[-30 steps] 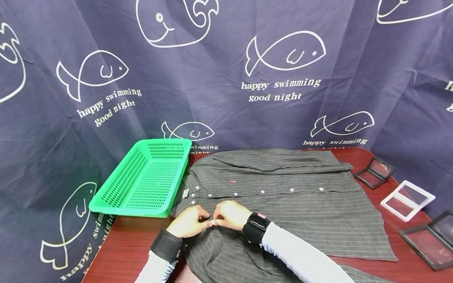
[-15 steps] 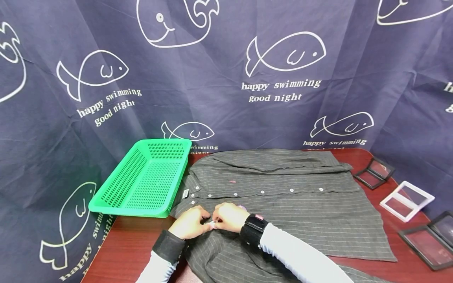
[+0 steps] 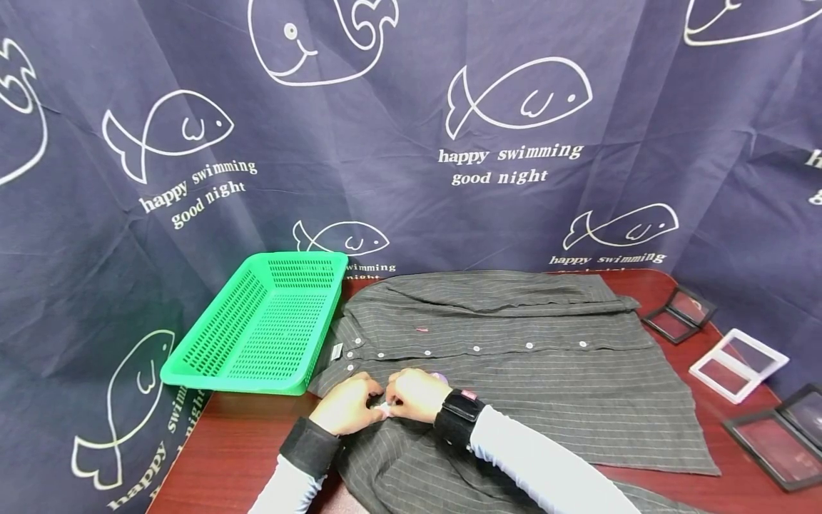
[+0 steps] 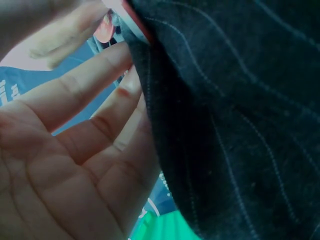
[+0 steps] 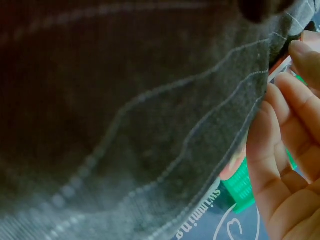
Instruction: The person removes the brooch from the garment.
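Observation:
A dark grey pinstriped button-up shirt (image 3: 514, 385) lies spread over the table, its collar toward the basket. My left hand (image 3: 347, 404) and right hand (image 3: 417, 395) meet close to the collar, pinching the lower front edge of the shirt from either side. A small white piece (image 3: 385, 408) shows between the fingertips. In the left wrist view it looks like a flat white-and-red strip (image 4: 134, 21) at the cloth edge; what it is I cannot tell. Striped cloth fills most of the right wrist view, with the right fingers (image 5: 265, 135) along its edge. A purple spot (image 3: 440, 378) peeks out behind the right hand.
A green plastic basket (image 3: 257, 382) stands left of the shirt on the red-brown table (image 3: 225, 442). Along the right edge lie a black folding case (image 3: 679, 314), a white one (image 3: 738, 364) and another black one (image 3: 780, 442). A blue printed curtain (image 3: 398, 164) hangs behind.
Both hands stay together at the shirt edge, shifting only very slightly. The purple spot behind the right hand has come into sight since the first frame.

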The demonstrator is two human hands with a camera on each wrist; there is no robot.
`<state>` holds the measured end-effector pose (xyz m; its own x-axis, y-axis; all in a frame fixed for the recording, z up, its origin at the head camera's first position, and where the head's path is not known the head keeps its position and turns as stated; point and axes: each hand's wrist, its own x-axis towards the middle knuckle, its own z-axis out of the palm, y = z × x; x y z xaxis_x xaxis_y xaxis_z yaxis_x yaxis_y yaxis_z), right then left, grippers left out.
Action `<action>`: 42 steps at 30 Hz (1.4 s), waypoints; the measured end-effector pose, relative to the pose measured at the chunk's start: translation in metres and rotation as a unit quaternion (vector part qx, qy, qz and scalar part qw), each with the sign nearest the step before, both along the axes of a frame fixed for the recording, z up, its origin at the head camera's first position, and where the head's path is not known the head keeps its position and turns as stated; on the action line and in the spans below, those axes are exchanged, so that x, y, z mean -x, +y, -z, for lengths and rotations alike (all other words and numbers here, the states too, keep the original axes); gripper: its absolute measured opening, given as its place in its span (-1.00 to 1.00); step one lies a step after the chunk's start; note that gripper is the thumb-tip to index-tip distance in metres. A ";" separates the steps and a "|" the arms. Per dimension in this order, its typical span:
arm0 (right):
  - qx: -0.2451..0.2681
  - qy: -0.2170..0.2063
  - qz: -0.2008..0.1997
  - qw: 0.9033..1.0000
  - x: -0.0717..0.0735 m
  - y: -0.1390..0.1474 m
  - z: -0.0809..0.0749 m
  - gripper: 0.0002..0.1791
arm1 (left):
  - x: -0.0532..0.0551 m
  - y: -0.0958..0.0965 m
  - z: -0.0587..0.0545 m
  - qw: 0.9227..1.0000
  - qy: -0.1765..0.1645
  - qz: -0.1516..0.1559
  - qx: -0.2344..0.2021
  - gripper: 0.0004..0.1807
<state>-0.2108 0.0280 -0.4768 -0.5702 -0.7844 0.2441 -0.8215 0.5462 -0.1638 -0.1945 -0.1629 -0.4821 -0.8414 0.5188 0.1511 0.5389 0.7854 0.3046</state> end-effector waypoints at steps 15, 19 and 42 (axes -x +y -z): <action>0.022 0.049 -0.031 0.998 -0.002 0.001 -0.003 -0.95 | 0.000 0.001 -0.002 1.000 0.003 0.010 -0.005 -0.75; 0.014 0.076 -0.036 0.996 -0.004 0.001 -0.001 -0.97 | 0.001 0.001 -0.001 1.000 0.001 0.008 -0.008 -0.74; -0.062 0.165 0.022 0.984 -0.019 -0.004 0.003 -0.93 | -0.001 0.003 0.000 1.000 0.003 -0.005 -0.019 -0.71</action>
<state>-0.1915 0.0237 -0.4794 -0.5097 -0.7969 0.3244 -0.7945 0.5806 0.1781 -0.1939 -0.1595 -0.4822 -0.8452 0.5044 0.1768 0.5337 0.7780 0.3314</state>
